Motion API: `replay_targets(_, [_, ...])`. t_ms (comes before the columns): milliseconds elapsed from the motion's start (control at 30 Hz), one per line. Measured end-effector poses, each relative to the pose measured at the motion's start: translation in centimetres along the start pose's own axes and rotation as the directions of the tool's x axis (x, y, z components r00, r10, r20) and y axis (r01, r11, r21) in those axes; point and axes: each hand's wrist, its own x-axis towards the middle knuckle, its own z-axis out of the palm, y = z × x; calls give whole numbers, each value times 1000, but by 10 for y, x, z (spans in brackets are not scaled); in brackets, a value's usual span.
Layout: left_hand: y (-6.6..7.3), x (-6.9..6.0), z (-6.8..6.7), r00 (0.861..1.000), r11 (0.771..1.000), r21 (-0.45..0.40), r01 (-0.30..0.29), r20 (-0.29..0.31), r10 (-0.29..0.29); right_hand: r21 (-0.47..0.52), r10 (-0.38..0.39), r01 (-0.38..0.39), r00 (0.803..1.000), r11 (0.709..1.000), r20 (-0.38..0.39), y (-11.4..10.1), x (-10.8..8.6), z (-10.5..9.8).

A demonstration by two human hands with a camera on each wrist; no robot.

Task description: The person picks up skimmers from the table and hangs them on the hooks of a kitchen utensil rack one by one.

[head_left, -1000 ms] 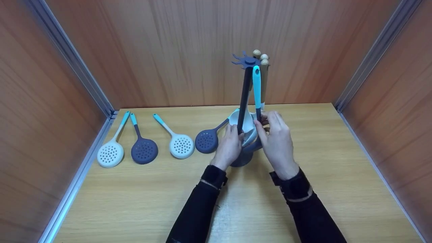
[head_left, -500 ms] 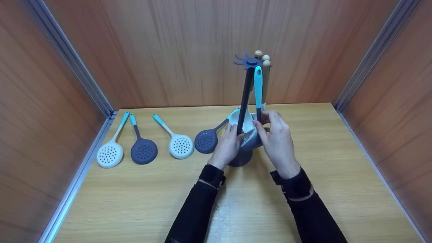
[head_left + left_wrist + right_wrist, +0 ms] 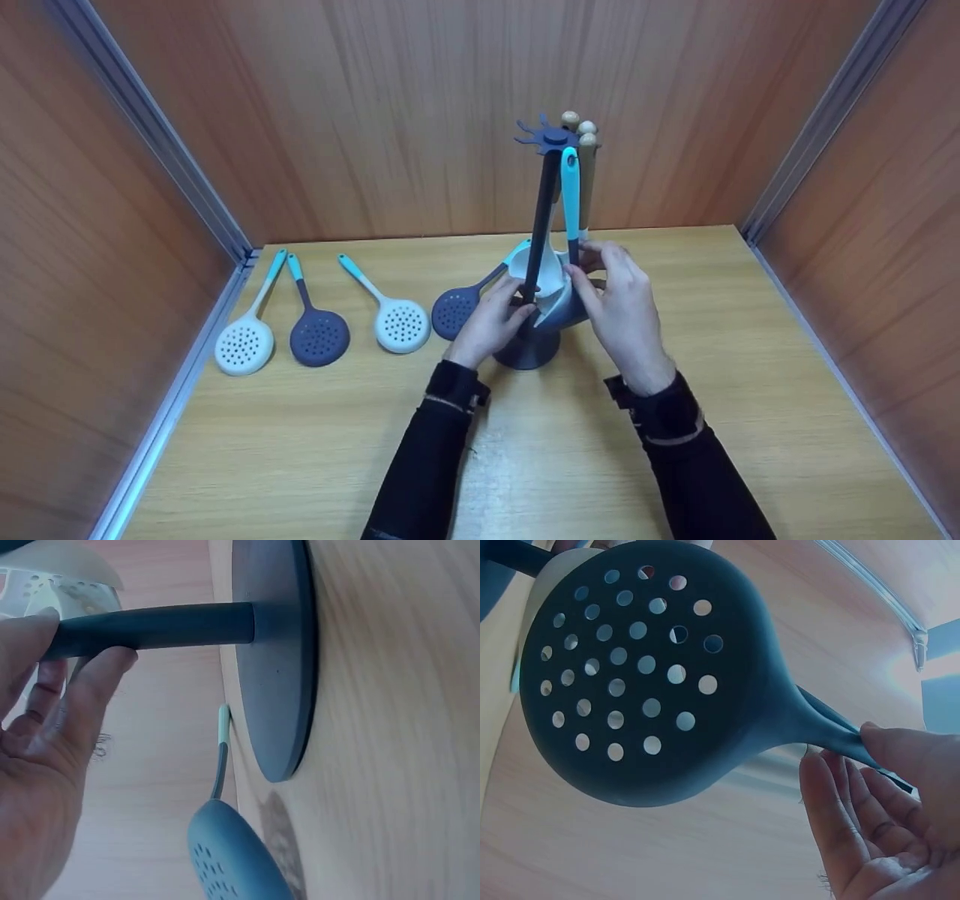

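A dark stand with a round base [image 3: 528,351] and a hooked top [image 3: 553,137] holds several hanging utensils. My left hand [image 3: 489,321] grips the stand's pole [image 3: 541,225] low down; the left wrist view shows its thumb and fingers around the pole [image 3: 165,626]. My right hand [image 3: 624,315] pinches the neck of a dark slotted utensil with a turquoise handle [image 3: 571,191]. In the right wrist view that perforated head [image 3: 630,675] faces the camera, with the right thumb and fingers [image 3: 889,802] at its neck. A white utensil head [image 3: 547,274] hangs behind the pole.
On the tabletop to the left lie a white skimmer [image 3: 244,345], a dark skimmer [image 3: 320,337], another white one [image 3: 402,325] and a dark one [image 3: 454,311] close beside my left hand. Wooden walls [image 3: 450,112] stand behind and at both sides.
My left hand has shifted slightly left and down along the pole, showing more of the base. The stand's top swayed right, then back left. My right hand keeps its pinch.
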Motion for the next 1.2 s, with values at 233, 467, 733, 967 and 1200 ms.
replay_targets(233, [-5,0,5,998,999,12,-40,-47,41,-14,17,-17,1000,1000,11,3,1,2])
replay_targets(467, [0,1,13,990,994,52,-95,-102,100,-28,41,-41,999,999,-3,6,3,-1])
replay_targets(733, [7,8,22,988,995,92,-39,-146,52,-31,61,-62,998,998,-5,12,6,-4])
replay_targets(967, [14,12,33,982,997,75,-18,-184,32,3,66,-66,997,998,-33,20,10,-3])
replay_targets(1200, [22,17,45,973,999,34,33,-227,-25,-8,81,-82,995,997,-60,27,13,-4])
